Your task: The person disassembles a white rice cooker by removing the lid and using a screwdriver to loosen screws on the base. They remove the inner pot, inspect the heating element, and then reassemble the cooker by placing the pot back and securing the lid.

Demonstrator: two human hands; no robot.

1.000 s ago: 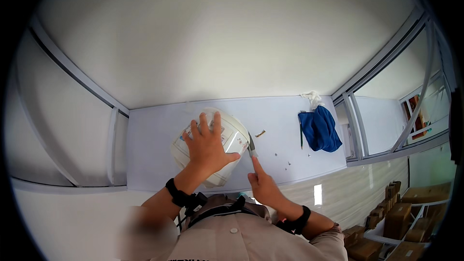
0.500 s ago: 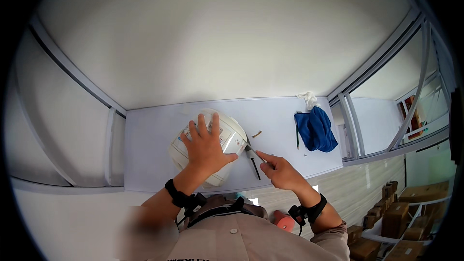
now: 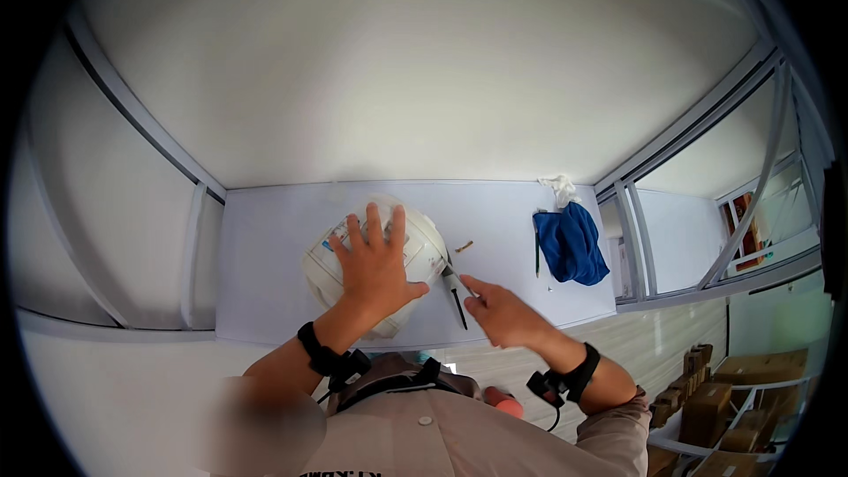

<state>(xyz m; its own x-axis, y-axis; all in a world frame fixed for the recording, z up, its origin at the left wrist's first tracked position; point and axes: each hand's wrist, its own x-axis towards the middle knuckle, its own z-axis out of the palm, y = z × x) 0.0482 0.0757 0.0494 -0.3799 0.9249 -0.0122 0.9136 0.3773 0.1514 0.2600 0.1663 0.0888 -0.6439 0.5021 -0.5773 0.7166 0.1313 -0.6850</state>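
A rounded white appliance (image 3: 424,246), much like a rice cooker, lies on the pale table with a printed label on top. My left hand (image 3: 375,265) rests flat across it, fingers spread. My right hand (image 3: 508,312) is closed round a slim grey tool (image 3: 463,283); its far end meets the appliance's right edge, and its exact kind does not show. Beneath this tool, a thin black piece (image 3: 459,309) lies on the table beside the appliance. A small brownish strip (image 3: 465,247) lies just beyond it.
A crumpled blue cloth (image 3: 572,246) lies at the right, with a thin dark green stick (image 3: 537,247) along its left side and a white crumpled cloth or tissue (image 3: 561,188) behind. Framed panels (image 3: 629,238) bound the table's right end. Cardboard boxes (image 3: 707,415) stand at the lower right.
The whole view has shifted slightly. My left hand stays spread on the appliance, and my right hand keeps the tool at its edge with only a small change of angle.
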